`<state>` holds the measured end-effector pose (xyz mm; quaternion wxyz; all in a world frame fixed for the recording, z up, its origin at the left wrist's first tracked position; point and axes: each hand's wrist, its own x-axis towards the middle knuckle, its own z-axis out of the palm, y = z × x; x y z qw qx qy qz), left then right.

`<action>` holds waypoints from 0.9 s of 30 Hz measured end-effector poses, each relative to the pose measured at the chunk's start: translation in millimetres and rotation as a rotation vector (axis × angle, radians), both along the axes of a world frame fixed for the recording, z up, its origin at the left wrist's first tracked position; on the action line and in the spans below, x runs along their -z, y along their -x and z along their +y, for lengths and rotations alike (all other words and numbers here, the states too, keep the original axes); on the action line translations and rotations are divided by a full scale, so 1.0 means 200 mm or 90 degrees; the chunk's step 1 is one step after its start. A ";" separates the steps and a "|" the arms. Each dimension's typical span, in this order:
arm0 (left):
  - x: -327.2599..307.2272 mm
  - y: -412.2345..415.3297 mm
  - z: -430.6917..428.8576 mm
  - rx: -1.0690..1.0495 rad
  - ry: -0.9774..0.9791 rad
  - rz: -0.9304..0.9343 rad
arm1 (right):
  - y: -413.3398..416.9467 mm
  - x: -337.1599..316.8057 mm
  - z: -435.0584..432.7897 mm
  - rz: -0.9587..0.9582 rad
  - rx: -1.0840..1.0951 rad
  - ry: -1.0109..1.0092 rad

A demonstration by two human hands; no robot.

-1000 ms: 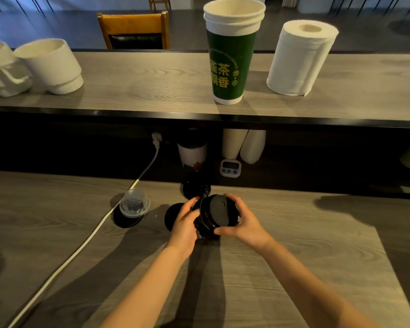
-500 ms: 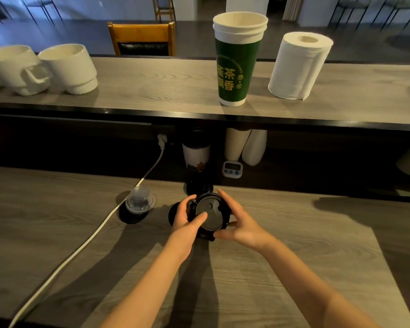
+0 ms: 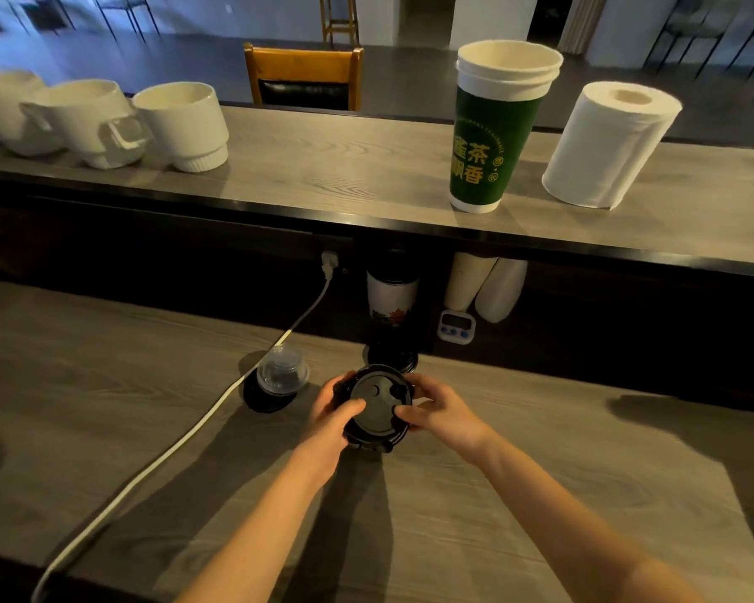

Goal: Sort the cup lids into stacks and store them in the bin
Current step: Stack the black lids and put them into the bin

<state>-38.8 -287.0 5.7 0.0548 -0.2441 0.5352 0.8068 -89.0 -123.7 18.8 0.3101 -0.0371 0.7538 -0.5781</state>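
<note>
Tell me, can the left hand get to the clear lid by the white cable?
Probably yes. The clear lid sits just left of the left hand with bare counter between, but that hand shares its grip on the black lid stack.

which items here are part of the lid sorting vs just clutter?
Job:
- stack of black plastic cup lids, held by left hand and right hand
- clear domed lid on a black lid
- black lids behind

Clutter:
- green paper cup
- white paper towel roll
- white mugs
- white cable
- small timer
</note>
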 end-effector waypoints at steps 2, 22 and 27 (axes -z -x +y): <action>0.02 0.04 -0.05 -0.012 0.022 -0.013 | 0.06 0.00 -0.06 0.014 -0.032 -0.036; 0.09 0.15 -0.38 -0.205 0.161 0.022 | 0.17 0.28 -0.37 0.380 -0.391 -0.660; 0.12 0.13 -0.37 -0.197 0.159 0.014 | 0.19 0.27 -0.38 0.338 -0.326 -0.600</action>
